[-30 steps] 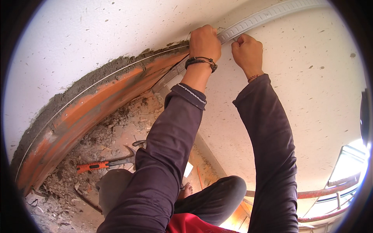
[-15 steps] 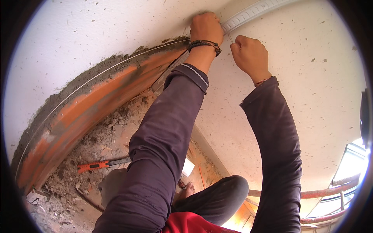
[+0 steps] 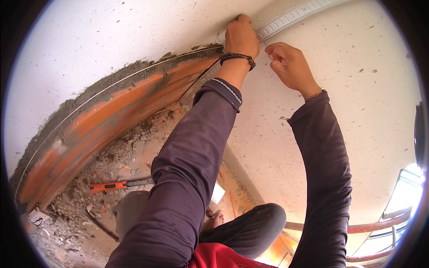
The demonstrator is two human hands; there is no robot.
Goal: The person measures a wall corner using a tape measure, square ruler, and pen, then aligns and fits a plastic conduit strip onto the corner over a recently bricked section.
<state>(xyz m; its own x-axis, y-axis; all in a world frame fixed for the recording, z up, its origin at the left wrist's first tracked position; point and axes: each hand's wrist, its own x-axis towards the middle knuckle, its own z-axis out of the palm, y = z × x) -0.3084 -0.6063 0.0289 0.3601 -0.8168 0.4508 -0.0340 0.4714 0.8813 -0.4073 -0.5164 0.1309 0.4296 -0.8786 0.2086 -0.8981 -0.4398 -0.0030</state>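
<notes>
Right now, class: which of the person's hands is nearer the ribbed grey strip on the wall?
Left. The left hand presses on the ribbed grey strip; the right hand sits just below it.

We see an orange pipe point(image 3: 103, 120) curving through a rough channel cut in the white speckled wall point(image 3: 111, 40), with grey mortar point(image 3: 85, 96) crusted along the pipe's upper edge. A thin wire point(image 3: 89, 99) follows that same edge. Below the pipe lies broken rubble point(image 3: 107, 165), and on it rests an orange-handled tool point(image 3: 117, 184) with dark metal jaws, near the pipe's lower end. Further below the pipe, past the rubble, a white scrap point(image 3: 217, 194) lies on the floor. Far to the right of the pipe, rust-coloured bars point(image 3: 380, 225) run beside a bright window point(image 3: 409, 192).
</notes>
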